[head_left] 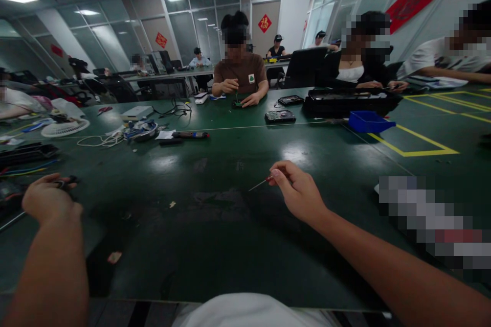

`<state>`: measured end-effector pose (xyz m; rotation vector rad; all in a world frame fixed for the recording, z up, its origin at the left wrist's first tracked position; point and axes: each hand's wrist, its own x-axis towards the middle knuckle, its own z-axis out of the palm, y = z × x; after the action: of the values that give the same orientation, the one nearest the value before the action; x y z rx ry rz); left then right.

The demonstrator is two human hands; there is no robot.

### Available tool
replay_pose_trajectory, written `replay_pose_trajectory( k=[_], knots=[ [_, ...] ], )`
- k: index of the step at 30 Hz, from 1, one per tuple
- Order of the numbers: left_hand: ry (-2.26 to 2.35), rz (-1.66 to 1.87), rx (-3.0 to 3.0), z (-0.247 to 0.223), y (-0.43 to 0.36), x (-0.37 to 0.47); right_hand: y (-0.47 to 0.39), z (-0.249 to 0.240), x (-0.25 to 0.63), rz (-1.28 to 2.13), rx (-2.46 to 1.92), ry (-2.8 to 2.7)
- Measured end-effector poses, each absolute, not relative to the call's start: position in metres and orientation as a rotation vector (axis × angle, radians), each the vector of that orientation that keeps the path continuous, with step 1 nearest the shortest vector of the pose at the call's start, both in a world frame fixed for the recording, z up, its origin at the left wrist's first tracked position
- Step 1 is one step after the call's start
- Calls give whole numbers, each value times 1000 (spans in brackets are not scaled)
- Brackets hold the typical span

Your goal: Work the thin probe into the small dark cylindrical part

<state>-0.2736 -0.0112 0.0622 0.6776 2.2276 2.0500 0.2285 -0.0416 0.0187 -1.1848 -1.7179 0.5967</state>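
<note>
My right hand (293, 186) is closed in a pinch around the red handle of a thin screwdriver (259, 184), whose metal shaft points left and down over the green table (215, 245). At the far left, my left hand (51, 196) is closed on a small black object (68, 182), too unclear to name. Dark parts and coloured wires lie just beyond that hand. Small scraps (114, 257) rest on the tabletop between my arms.
Across the table a person (241, 74) handles a small board. Farther forward lie a blue bin (368, 121), a hard-drive-like device (280, 116), a long black casing (345, 104), a pen-like tool (191, 134) and a white round grille (65, 127). A pixelated object (425, 214) is at right.
</note>
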Motion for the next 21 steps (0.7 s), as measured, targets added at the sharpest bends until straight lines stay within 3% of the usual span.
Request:
replay_pose_trajectory(
  k=[3, 8, 13, 21],
  knots=[
    [1988, 2227, 644, 65, -3, -249, -41, 18, 228, 593, -1185, -1713],
    [1694, 2119, 802, 70, 4, -184, -40, 17, 228, 601, -1178, -1713],
    [1422, 1670, 1000, 61, -4, -100, -39, 15, 229, 647, -1198, -1726],
    [1525, 891, 1688, 30, -18, 0, -39, 17, 226, 672, -1255, -1795]
  ],
)
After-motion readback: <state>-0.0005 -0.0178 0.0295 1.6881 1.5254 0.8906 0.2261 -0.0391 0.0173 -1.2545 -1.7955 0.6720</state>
